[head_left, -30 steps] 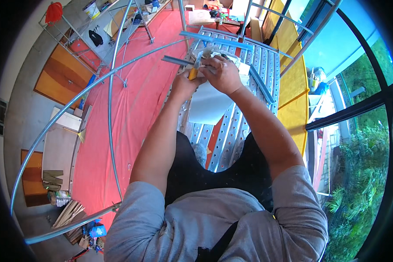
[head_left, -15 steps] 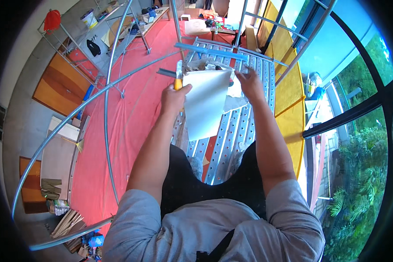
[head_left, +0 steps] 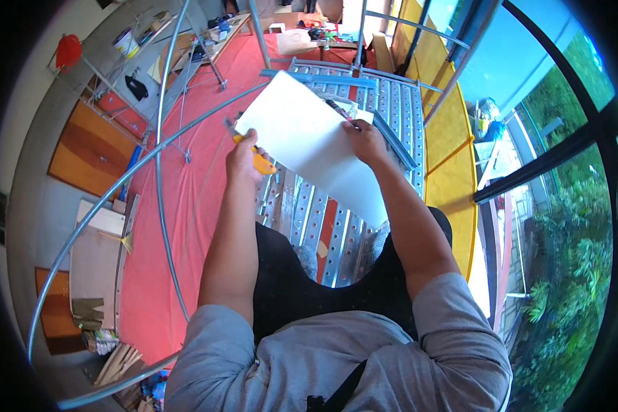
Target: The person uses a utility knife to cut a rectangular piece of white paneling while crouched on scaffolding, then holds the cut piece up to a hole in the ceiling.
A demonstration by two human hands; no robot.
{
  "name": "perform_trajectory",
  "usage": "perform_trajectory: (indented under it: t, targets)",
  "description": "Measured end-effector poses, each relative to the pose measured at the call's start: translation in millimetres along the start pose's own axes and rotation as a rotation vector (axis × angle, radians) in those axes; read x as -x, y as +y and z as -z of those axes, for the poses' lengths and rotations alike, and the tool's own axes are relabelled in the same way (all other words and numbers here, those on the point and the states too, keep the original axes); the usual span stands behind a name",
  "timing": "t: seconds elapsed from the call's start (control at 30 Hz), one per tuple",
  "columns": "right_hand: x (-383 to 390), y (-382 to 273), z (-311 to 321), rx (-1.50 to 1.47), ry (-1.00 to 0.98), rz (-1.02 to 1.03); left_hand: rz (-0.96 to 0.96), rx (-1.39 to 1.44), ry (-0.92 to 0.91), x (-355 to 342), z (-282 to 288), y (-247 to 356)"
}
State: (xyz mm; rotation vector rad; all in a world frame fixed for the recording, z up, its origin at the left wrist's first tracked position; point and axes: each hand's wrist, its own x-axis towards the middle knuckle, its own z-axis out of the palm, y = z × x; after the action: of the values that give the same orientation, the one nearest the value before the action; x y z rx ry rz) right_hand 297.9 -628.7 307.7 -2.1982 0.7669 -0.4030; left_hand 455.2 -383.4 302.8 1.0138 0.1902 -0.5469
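A white rectangular sheet (head_left: 302, 127), stiff like a board, is held tilted above the metal scaffold deck. My left hand (head_left: 242, 159) is closed on its left edge and also grips a yellow-handled tool (head_left: 262, 163) with a greyish end; its exact kind is unclear. My right hand (head_left: 368, 143) pinches the sheet's right edge. By those fingertips lies a slim dark stick-like thing (head_left: 336, 108) with a reddish part; whether I hold it cannot be told. Just right of this hand, a grey metal channel (head_left: 394, 141) rests on the deck.
The perforated deck (head_left: 347, 257) runs ahead between my legs. Another metal channel (head_left: 323, 79) lies across it farther off. Scaffold tubes (head_left: 159, 147) curve along the left, above a red floor covering (head_left: 161, 254). A yellow panel (head_left: 453, 165) and glazing stand at the right.
The sheet has turned, its top swinging left and its lower end right. My right hand has come down onto its edge. My left hand has shifted left, tilting the yellow-handled tool.
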Motion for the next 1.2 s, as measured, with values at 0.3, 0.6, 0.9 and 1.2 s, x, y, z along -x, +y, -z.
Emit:
perform_trajectory:
  t: [0.3,0.6,0.9,1.2]
  targets:
    - [9,-30,2,0.306,0.302,0.356,-0.044,-0.147,0.044,-26,44,0]
    - [8,-14,17,0.391,0.356,0.429,-0.069,-0.505,0.093,-20,40,-9]
    - [-4,1,77,0.232,0.395,0.135,-0.160,-0.526,-0.127,-1,11,-10]
    - [-3,23,90,-0.570,0.585,-0.205,-0.037,-1.068,-0.162,-33,46,-31]
